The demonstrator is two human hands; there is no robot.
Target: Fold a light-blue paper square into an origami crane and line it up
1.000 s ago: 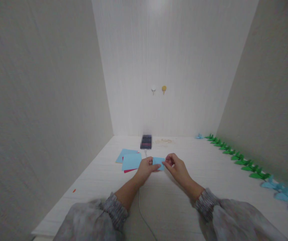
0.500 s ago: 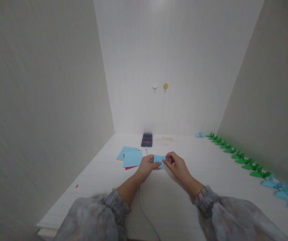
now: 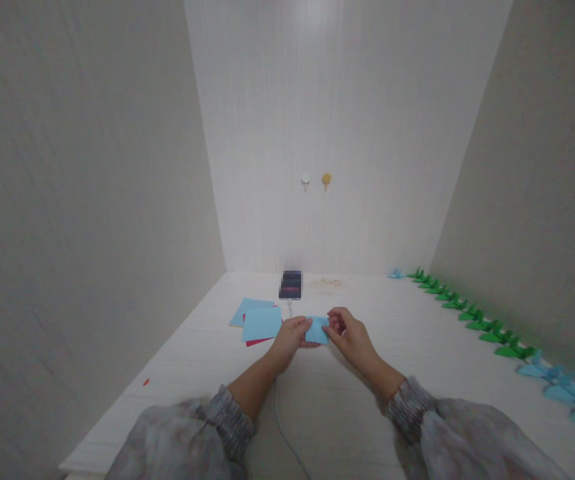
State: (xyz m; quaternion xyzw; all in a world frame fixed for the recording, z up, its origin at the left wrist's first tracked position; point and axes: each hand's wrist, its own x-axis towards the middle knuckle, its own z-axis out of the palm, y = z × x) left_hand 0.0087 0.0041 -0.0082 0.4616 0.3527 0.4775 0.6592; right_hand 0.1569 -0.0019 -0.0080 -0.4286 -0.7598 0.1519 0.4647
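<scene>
A small folded square of light blue paper [image 3: 317,330] is held between my two hands above the white table. My left hand [image 3: 291,337] grips its left side, thumb on top and fingers beneath. At the right edge, my right hand [image 3: 350,333] pinches the paper between thumb and curled fingertips. Left of my hands lies a loose pile of paper sheets, with a light blue sheet [image 3: 261,324] on top and a red sheet [image 3: 259,343] peeking out below.
A phone [image 3: 291,285] with a blurred screen stands near the back wall, its white cable [image 3: 282,427] running under my left arm. Folded green paper pieces [image 3: 472,317] and blue ones [image 3: 560,390] line the right side. Two hooks [image 3: 326,180] are on the wall.
My left thumb has drawn back toward the paper's upper left edge. My right fingers stay at its right edge. The whole view has shifted slightly.
</scene>
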